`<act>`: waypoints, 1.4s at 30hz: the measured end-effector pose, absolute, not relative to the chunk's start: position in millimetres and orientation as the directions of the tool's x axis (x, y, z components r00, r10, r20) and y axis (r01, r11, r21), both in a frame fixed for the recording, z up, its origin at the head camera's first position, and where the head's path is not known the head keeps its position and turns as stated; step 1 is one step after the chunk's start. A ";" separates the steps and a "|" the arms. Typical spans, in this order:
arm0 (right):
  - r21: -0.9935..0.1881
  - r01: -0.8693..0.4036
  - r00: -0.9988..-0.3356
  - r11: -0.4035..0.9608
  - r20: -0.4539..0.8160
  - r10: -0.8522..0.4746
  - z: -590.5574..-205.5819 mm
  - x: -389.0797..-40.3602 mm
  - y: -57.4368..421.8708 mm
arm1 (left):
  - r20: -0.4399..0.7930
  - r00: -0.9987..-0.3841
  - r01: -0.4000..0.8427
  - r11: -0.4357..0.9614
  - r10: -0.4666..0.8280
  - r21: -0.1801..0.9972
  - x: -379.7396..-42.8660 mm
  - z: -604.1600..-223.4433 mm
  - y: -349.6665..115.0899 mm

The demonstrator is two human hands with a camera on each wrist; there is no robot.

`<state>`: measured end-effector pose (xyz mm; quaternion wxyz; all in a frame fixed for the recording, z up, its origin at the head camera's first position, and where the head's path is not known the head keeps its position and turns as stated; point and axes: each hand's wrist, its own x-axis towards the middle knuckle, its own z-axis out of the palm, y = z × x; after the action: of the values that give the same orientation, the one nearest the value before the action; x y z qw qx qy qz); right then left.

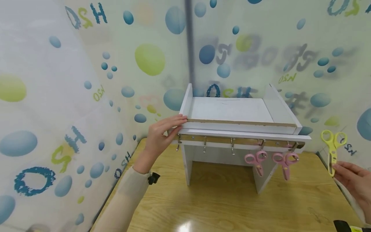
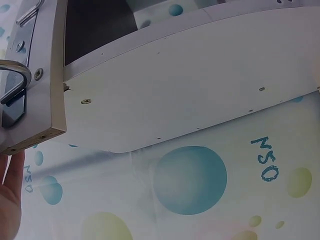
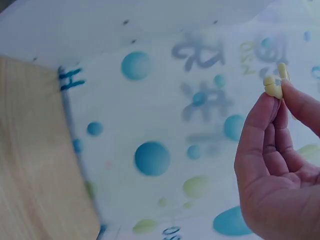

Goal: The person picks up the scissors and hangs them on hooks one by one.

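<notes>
My left hand (image 1: 162, 133) rests on the left front corner of a white shelf (image 1: 232, 109), its fingers lying over the edge. Off to the right, my right hand (image 1: 355, 183) pinches a pair of yellow scissors (image 1: 332, 148) by the blade end, handle loops upward. In the right wrist view only a small yellow part (image 3: 273, 87) of them shows between thumb and fingertips. Two pairs of pink scissors (image 1: 257, 161) hang from the right-hand hooks of a metal hook rail (image 1: 217, 140) along the shelf's front. The hooks left of them carry nothing.
The shelf stands on a wooden table (image 1: 226, 209), near the corner of a patterned sheet wall (image 1: 150, 29). Its side panel (image 2: 190, 85) fills much of the left wrist view. Metal hooks (image 2: 17, 80) stick out from the shelf's front.
</notes>
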<state>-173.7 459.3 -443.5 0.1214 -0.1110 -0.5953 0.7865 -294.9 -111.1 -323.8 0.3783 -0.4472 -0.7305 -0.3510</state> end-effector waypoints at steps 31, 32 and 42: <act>-0.975 -0.220 -0.972 0.023 0.217 -0.087 -382.4 -133.8 333.8 | 0.866 -0.322 0.918 0.350 0.383 0.187 -294.4 -322.6 -111.3; -0.974 -0.224 -0.970 0.036 0.219 -0.111 -382.0 -134.4 329.0 | 0.866 -0.323 0.918 0.348 0.383 0.188 -294.3 -322.4 -111.3; -0.977 -0.194 -0.950 0.089 0.164 -0.266 -388.0 -140.1 277.5 | 0.865 -0.327 0.920 0.338 0.381 0.199 -294.9 -323.5 -112.0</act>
<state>-140.1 277.5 -388.0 -0.0276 0.1558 -0.7375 0.6565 -294.9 -112.0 -323.5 0.3709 -0.4460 -0.7290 -0.3634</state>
